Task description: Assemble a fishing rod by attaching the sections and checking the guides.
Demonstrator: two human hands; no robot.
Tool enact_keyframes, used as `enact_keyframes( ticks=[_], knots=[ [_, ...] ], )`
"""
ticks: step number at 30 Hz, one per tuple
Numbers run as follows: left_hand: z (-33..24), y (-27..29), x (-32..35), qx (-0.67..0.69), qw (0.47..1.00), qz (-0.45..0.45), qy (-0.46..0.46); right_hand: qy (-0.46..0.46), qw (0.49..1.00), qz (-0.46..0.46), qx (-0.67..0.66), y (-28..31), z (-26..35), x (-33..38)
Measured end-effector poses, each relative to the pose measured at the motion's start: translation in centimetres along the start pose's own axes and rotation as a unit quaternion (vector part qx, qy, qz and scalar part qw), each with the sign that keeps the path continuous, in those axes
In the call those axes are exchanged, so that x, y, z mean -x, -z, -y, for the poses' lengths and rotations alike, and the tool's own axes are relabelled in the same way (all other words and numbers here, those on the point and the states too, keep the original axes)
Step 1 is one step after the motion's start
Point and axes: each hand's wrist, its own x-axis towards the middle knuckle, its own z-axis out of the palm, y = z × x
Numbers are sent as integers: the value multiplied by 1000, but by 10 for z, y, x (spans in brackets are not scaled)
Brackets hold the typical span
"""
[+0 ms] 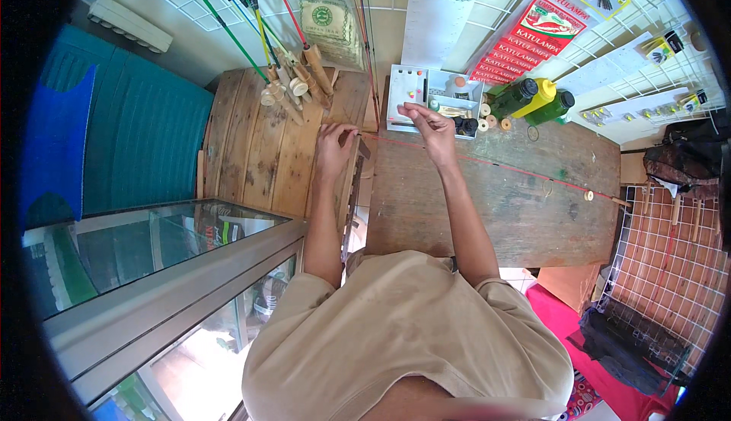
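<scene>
A thin red fishing rod [525, 170] lies slanting across the dark wooden table, its butt with a light handle [620, 202] at the far right. My left hand [335, 151] is closed at the rod's thin left end, over the gap between the two tables. Above the rod, in front of a white compartment tray [392, 122], my right hand [434, 133] is raised with thumb and fingers pinched together. Whatever lies in that pinch is too small to make out. A small round wooden piece [588, 196] sits by the rod near its handle.
Several rods with wooden handles [316, 71] stand on the left plank table [251, 147]. Beside the tray are wooden spools [491, 121], green bottles [550, 107] and a yellow bottle [539, 95]. Red packets [525, 44] hang on the wall grid. A glass cabinet [183, 261] stands left.
</scene>
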Motion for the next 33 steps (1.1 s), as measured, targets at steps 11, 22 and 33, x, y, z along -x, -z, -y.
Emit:
enact_keyframes(
  ticks=[11, 22, 33],
  knots=[
    [2, -2, -1, -25, 1000, -4, -3, 33, 994, -25, -102, -9, 8, -10],
    [0, -2, -1, -27, 1000, -9, -9, 79, 997, -26, 7, -17, 13, -4],
    [-1, -4, -3, 98, 992, -7, 77, -23, 993, -8, 113, -22, -1, 0]
  ],
)
